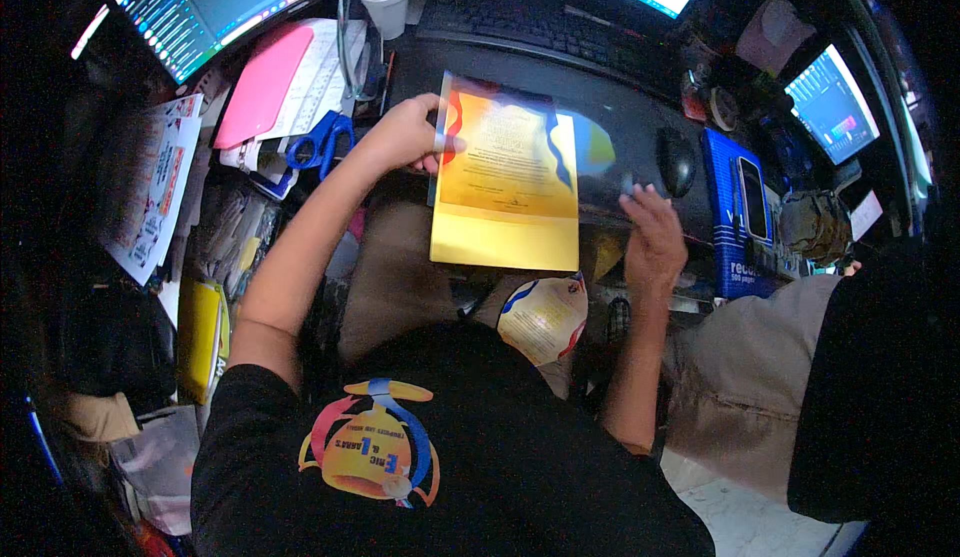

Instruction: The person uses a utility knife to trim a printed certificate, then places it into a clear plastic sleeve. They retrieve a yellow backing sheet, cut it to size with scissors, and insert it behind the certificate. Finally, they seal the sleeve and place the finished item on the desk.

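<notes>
My left hand (418,134) pinches the upper left edge of a yellow printed sheet (505,192) with red and blue wavy borders. The sheet looks glossy and is held over the front of the desk, above my lap. To its right, my right hand (655,235) is raised with bent fingers apart and nothing visible in them; the fingertips are a little blurred. A rounded printed piece (545,322) with similar blue and red edging rests on my lap below the sheet. Blue-handled scissors (322,143) lie left of my left hand.
A black keyboard (520,35) and a white foam cup (387,5) stand behind the sheet. Right of it are a black mouse (675,162) and a phone (753,199) on a blue box (725,217). Another person's beige trouser leg (755,367) is close on the right.
</notes>
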### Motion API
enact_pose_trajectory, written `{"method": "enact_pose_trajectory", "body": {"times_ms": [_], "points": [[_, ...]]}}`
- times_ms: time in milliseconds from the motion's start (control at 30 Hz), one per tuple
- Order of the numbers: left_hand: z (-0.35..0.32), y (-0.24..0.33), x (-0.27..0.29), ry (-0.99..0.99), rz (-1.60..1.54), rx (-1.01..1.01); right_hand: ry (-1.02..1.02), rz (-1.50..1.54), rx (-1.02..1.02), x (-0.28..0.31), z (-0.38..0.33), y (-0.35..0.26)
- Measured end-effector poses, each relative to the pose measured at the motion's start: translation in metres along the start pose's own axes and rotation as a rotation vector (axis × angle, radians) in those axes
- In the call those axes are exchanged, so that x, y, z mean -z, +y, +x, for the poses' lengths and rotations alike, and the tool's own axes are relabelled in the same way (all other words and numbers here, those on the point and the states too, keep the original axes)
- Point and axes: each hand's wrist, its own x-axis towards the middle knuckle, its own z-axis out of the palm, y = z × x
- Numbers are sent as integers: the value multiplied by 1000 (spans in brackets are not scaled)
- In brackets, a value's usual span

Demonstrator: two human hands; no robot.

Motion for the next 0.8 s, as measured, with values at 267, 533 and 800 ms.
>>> {"method": "enact_pose_trajectory", "body": {"times_ms": [267,533,800], "points": [[15,1,-11,364,-49,-55,-79,-40,-20,-22,-47,8],[0,1,-14,813,471,-472,-139,13,-55,-30,-22,12],[-80,-83,-110,1,-291,226,222,-169,-65,-37,-61,-2]]}}
